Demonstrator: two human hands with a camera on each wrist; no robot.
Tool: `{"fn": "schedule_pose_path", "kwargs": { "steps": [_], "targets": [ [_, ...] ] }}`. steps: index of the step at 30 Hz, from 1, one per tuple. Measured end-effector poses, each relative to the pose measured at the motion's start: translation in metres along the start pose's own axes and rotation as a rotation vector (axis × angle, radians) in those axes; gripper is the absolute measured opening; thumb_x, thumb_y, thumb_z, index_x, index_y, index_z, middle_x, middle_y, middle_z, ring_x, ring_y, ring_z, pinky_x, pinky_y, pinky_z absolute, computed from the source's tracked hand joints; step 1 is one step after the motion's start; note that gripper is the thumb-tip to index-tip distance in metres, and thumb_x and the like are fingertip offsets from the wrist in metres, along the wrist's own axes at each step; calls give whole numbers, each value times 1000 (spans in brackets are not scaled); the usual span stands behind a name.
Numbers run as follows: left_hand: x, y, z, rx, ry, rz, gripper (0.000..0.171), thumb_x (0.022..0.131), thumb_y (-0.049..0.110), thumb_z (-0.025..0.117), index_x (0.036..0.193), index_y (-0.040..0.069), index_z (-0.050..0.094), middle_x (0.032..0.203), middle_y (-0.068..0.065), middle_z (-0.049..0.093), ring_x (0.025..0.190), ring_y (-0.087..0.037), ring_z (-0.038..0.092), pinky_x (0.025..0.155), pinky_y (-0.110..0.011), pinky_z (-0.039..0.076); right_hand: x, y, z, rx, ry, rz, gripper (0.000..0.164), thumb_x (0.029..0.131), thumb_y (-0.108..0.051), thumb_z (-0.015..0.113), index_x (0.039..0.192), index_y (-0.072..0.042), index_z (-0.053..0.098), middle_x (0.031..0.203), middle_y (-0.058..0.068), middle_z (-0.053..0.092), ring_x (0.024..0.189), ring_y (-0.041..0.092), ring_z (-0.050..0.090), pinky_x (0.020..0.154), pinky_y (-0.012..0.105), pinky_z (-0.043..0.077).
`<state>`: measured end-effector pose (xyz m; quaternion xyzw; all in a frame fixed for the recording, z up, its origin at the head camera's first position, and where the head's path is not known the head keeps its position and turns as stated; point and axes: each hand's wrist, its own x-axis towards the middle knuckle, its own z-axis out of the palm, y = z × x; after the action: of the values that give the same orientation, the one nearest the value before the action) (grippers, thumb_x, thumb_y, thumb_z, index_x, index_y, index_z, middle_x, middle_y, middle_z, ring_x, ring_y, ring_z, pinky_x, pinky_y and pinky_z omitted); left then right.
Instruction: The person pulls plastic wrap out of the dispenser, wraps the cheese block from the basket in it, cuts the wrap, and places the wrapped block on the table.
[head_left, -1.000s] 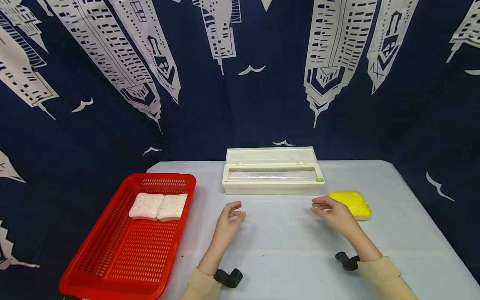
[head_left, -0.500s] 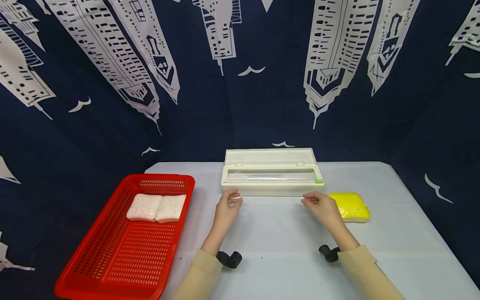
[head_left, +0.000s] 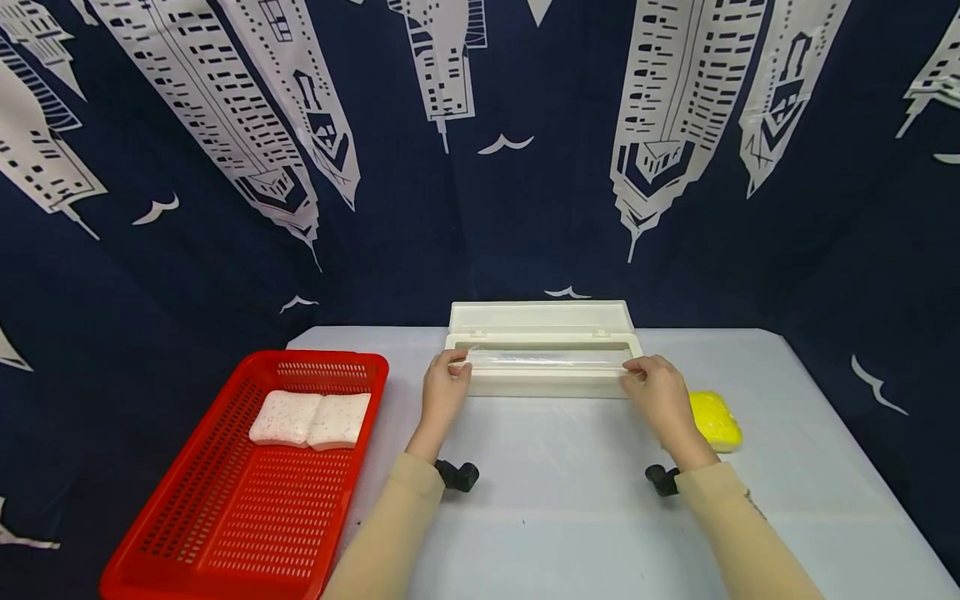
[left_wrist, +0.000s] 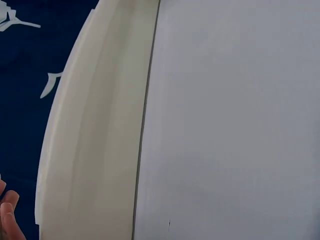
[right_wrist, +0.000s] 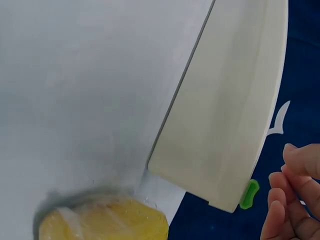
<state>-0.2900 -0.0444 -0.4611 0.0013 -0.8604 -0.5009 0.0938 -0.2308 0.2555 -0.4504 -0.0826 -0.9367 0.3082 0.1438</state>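
Note:
A cream plastic wrap dispenser [head_left: 545, 385] stands at the back of the table with its lid [head_left: 542, 317] raised. Inside its slot lies clear plastic wrap [head_left: 547, 358]. My left hand [head_left: 445, 392] is at the slot's left end, thumb and fingers bent close together. At the right end is my right hand [head_left: 660, 400], which hides the green cutter slider in the head view. In the right wrist view the slider [right_wrist: 249, 194] shows beside my loosely bent fingers [right_wrist: 280, 185], with a gap between them. Only a few left fingertips [left_wrist: 10, 200] appear in the left wrist view.
On the left, a red perforated basket [head_left: 225, 500] holds two white speckled blocks [head_left: 285, 418] [head_left: 339, 421], side by side. A yellow film-wrapped block [head_left: 716, 421] lies right of my right hand. Dark blue printed cloth [head_left: 405, 250] hangs behind the white table [head_left: 555, 500].
Both hands have moved forward from above the table to the dispenser's slot. My right hand first came left, then back a little right. Dispenser, basket and blocks have stayed in place.

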Motion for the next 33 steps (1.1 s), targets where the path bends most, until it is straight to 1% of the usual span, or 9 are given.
{"fn": "schedule_pose_path", "kwargs": {
  "steps": [3, 6, 10, 15, 20, 24, 28, 30, 33],
  "targets": [
    [7, -2, 3, 45, -1, 13, 26, 91, 8, 65, 116, 3, 68, 106, -13, 66, 88, -24, 55, 73, -33, 44, 7, 4, -3, -36, 1, -33, 27, 89, -5, 64, 112, 8, 66, 105, 24, 62, 99, 38, 56, 88, 50, 50],
    [14, -3, 7, 102, -1, 26, 26, 91, 8, 65, 116, 3, 69, 104, -14, 65, 89, -25, 53, 75, -35, 44, 14, 9, -4, -82, -11, -69, 28, 88, -3, 65, 113, 10, 66, 108, 26, 62, 105, 41, 54, 92, 52, 48],
    [21, -4, 11, 178, 4, 47, 27, 90, 9, 66, 117, 4, 69, 112, -14, 65, 97, -28, 55, 83, -40, 47, 22, 15, -4, -142, -52, -125, 28, 86, -2, 68, 111, 10, 67, 111, 26, 60, 105, 41, 51, 94, 52, 47],
    [27, -5, 14, 249, 9, 75, 27, 88, 8, 69, 115, 3, 69, 115, -16, 65, 104, -33, 55, 90, -43, 48, 27, 20, -3, -193, -100, -179, 28, 87, -2, 69, 112, 10, 68, 110, 22, 59, 102, 37, 48, 91, 49, 47],
    [31, -6, 19, 294, -11, 91, 28, 88, 9, 70, 115, 2, 69, 118, -16, 65, 106, -32, 54, 92, -42, 48, 31, 23, -4, -233, -119, -245, 23, 87, 0, 69, 109, 9, 70, 105, 18, 63, 96, 33, 50, 86, 45, 49],
    [35, -7, 23, 315, -9, 97, 29, 88, 10, 70, 115, 2, 69, 121, -15, 65, 104, -31, 54, 90, -40, 48, 34, 25, -3, -265, -101, -328, 15, 86, 0, 70, 99, 6, 74, 95, 14, 68, 87, 28, 52, 77, 40, 50],
    [39, -7, 25, 328, -18, 88, 29, 88, 12, 70, 116, 3, 69, 121, -13, 67, 102, -30, 54, 87, -39, 49, 37, 26, -1, -275, -92, -362, 11, 87, -2, 70, 95, 5, 75, 91, 13, 70, 83, 27, 52, 75, 40, 49],
    [41, -7, 26, 337, -25, 84, 29, 88, 11, 70, 116, 3, 69, 119, -12, 68, 101, -29, 55, 86, -39, 49, 39, 26, -1, -304, -95, -378, 10, 86, -1, 70, 93, 4, 75, 90, 13, 71, 82, 26, 52, 76, 40, 48],
    [42, -7, 26, 354, -27, 88, 29, 88, 10, 70, 116, 4, 69, 112, -10, 71, 99, -28, 56, 85, -38, 49, 42, 24, 0, -379, -96, -432, 7, 84, 1, 70, 89, 2, 75, 86, 12, 70, 80, 25, 52, 74, 39, 46]
  ]
}}
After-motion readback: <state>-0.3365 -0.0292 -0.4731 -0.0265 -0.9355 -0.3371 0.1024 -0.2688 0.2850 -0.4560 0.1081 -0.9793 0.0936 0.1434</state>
